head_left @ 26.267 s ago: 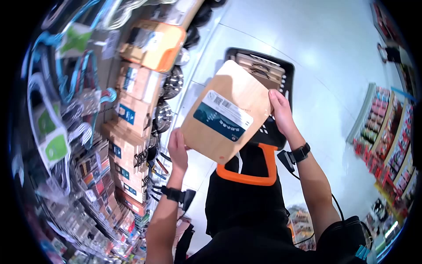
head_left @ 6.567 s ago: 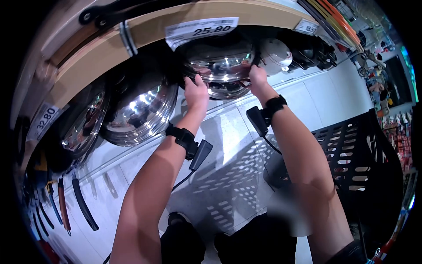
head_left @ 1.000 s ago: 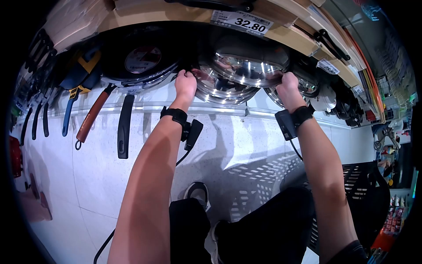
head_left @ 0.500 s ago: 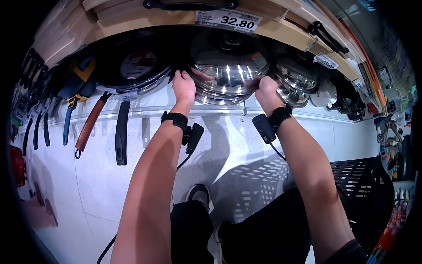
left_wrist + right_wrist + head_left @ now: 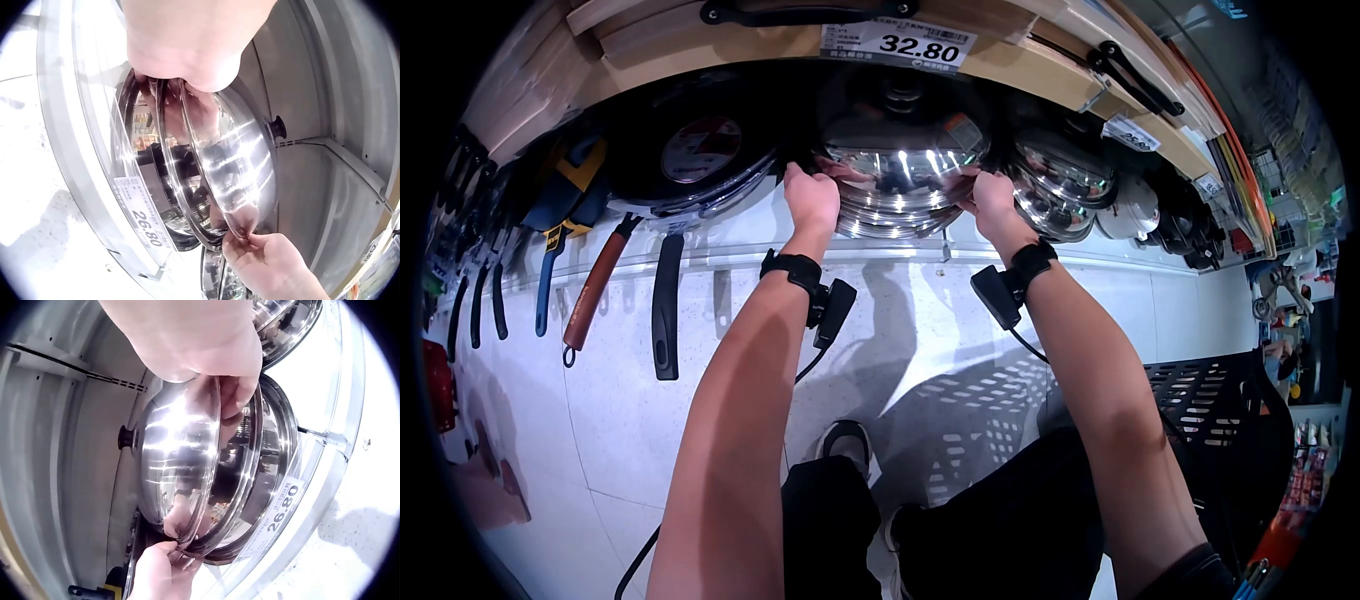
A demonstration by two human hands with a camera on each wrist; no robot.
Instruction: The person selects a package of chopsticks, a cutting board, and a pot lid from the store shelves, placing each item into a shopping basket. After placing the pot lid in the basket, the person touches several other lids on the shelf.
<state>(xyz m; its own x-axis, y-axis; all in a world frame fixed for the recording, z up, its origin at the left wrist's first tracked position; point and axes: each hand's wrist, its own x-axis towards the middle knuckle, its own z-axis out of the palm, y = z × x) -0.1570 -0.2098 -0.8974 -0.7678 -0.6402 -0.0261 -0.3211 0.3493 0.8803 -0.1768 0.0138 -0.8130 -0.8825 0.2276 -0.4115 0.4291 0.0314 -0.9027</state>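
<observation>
A shiny domed pot lid [image 5: 910,145] with a dark knob and an orange sticker lies over a stack of steel rims on the lower shelf. My left hand [image 5: 812,198] grips its left edge. Opposite, my right hand [image 5: 995,203] pinches the right edge, its fingers curled under the rim in the right wrist view. Both wrist views show the lid [image 5: 231,159] tilted apart from the steel rim [image 5: 253,456] beneath, with a gap between them. Parts of my fingers are hidden behind the rims.
Frying pans [image 5: 705,165] with long handles sticking out stand to the left. More steel lids [image 5: 1065,185] and a white pot [image 5: 1135,212] are to the right. A shelf edge with a 32.80 tag [image 5: 905,45] overhangs the lid. A black basket [image 5: 1215,420] is at my right.
A second ago the lid sat off to the right of the stack; my hands have brought it left, over the stack. Earlier they were at lids further right, and before that held a cutting board.
</observation>
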